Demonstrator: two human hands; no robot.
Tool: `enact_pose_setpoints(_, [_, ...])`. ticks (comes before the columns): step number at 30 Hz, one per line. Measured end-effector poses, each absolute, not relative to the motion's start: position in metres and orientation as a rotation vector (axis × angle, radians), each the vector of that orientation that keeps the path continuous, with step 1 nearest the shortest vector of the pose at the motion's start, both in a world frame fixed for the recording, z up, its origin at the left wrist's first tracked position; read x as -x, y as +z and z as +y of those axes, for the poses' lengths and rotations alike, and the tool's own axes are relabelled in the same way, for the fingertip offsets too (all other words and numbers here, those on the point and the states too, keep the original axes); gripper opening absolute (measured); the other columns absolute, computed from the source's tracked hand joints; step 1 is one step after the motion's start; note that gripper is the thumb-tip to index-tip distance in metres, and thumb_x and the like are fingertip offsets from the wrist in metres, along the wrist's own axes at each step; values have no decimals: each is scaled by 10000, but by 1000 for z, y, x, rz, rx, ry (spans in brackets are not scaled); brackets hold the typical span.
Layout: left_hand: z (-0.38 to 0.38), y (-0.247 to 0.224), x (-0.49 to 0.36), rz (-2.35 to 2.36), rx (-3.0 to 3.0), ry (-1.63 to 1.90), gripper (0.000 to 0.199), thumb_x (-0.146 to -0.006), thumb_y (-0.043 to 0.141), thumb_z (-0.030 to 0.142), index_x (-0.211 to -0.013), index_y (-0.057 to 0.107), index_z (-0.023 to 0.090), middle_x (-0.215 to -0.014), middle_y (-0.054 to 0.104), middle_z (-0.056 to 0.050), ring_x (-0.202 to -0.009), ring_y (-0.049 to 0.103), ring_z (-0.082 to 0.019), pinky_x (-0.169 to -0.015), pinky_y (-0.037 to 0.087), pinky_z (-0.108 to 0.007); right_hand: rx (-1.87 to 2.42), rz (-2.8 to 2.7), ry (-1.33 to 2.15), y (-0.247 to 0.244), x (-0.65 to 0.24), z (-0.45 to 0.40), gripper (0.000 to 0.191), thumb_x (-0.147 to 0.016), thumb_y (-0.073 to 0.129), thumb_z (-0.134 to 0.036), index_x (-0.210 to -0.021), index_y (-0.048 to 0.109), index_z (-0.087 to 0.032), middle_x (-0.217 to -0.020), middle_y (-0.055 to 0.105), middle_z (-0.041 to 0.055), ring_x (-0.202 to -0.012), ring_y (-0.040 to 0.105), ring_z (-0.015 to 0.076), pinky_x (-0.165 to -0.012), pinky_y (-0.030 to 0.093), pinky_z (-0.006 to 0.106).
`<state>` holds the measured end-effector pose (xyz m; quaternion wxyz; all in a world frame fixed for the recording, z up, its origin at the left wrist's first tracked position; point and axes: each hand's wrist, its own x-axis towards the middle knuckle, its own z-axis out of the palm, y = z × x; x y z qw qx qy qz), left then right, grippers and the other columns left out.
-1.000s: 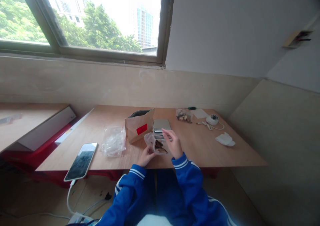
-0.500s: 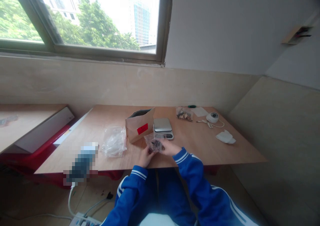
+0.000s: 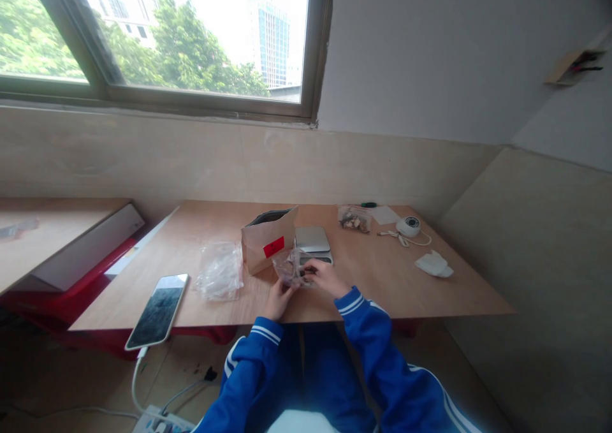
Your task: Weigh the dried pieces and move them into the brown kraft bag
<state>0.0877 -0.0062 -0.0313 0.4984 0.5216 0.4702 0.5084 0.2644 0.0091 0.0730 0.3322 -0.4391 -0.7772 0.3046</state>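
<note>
A small clear plastic bag (image 3: 288,266) with dark pieces in it is between my hands, near the table's front edge. My left hand (image 3: 279,298) grips the bag's lower part. The fingers of my right hand (image 3: 326,276) are pinched together at the bag's right side, by the dark pieces; whether they hold the film or a piece is too small to tell. Just behind the bag stands an upright brown paper bag (image 3: 258,248) with a red label and an open top. A silver kitchen scale (image 3: 312,238) lies beside it, its front partly covered by the plastic bag.
Clear plastic bags (image 3: 218,272) lie left of the paper bag. A phone (image 3: 159,310) with a cable overhangs the front left edge. Farther right are a bag of brown pieces (image 3: 354,220), a white camera (image 3: 408,226) with its cord and a crumpled white tissue (image 3: 434,264).
The small plastic bag has shifted slightly left and stands more upright. My right hand has moved a little up, its fingers now at the bag's right side.
</note>
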Motion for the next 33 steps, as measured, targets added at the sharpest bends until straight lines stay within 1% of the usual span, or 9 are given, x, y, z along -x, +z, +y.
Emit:
enact_pose_setpoints(4, [-6, -33, -88, 1146, -1212, 1224, 410, -668, 710, 481, -879, 651, 134, -854, 714, -85, -836, 656, -240, -787, 511, -361, 1113, -1917, 837, 90, -271, 8, 141, -776, 596, -161, -884, 682, -192, -915, 706, 43, -876, 657, 195, -811, 510, 337])
enact_pose_setpoints(8, [-7, -30, -90, 1105, -1174, 1252, 432, -677, 700, 490, -912, 644, 131, -867, 715, -86, -835, 659, -235, -790, 521, -373, 1103, -1841, 868, 108, -275, 8, 138, -772, 628, -228, -891, 691, -194, -922, 713, 40, -876, 661, 197, -824, 516, 352])
enact_pose_setpoints(11, [-8, -25, -92, 1083, -1156, 1271, 430, -685, 689, 497, -908, 636, 134, -862, 715, -82, -817, 663, -228, -788, 529, -385, 1067, -1773, 869, 123, -273, 13, 158, -768, 655, -267, -900, 691, -189, -913, 716, 45, -854, 664, 198, -798, 528, 344])
enact_pose_setpoints(17, [-11, -13, -92, 1125, -1180, 1248, 401, -676, 692, 505, -852, 635, 149, -821, 716, -74, -781, 670, -229, -764, 537, -383, 764, -1651, 735, 183, -237, 45, 205, -800, 652, -323, -970, 668, -209, -999, 698, 37, -949, 647, 186, -862, 515, 321])
enact_pose_setpoints(20, [-13, -10, -91, 1132, -1175, 1240, 413, -665, 697, 515, -844, 635, 148, -800, 715, -70, -776, 673, -233, -760, 538, -382, 650, -1668, 693, 203, -209, 68, 177, -811, 637, -337, -938, 661, -215, -990, 696, 25, -957, 643, 177, -874, 506, 312])
enact_pose_setpoints(24, [-14, -7, -92, 1090, -1154, 1245, 428, -656, 704, 523, -848, 638, 146, -808, 716, -71, -784, 674, -232, -756, 542, -378, 669, -1779, 693, 196, -182, 91, 149, -832, 596, -334, -884, 661, -210, -922, 703, 17, -896, 652, 165, -806, 512, 286])
enact_pose_setpoints(28, [-13, -8, -93, 1059, -1124, 1247, 454, -646, 701, 549, -845, 644, 146, -831, 716, -77, -791, 673, -233, -747, 546, -372, 641, -1855, 748, 178, -175, 95, 152, -859, 556, -300, -917, 656, -202, -919, 699, 18, -869, 656, 154, -795, 509, 274])
enact_pose_setpoints(30, [-12, -9, -93, 1066, -1120, 1251, 458, -643, 702, 556, -839, 647, 146, -818, 713, -73, -781, 672, -232, -752, 545, -377, 630, -1896, 721, 175, -177, 92, 162, -878, 533, -288, -946, 655, -207, -950, 692, 25, -898, 646, 153, -834, 498, 286])
enact_pose_setpoints(33, [-11, -9, -93, 1078, -1106, 1255, 456, -635, 711, 552, -833, 644, 146, -796, 709, -68, -771, 671, -235, -756, 546, -393, 677, -2038, 542, 178, -182, 86, 165, -890, 532, -286, -951, 675, -229, -1067, 660, 43, -1055, 580, 173, -971, 421, 334])
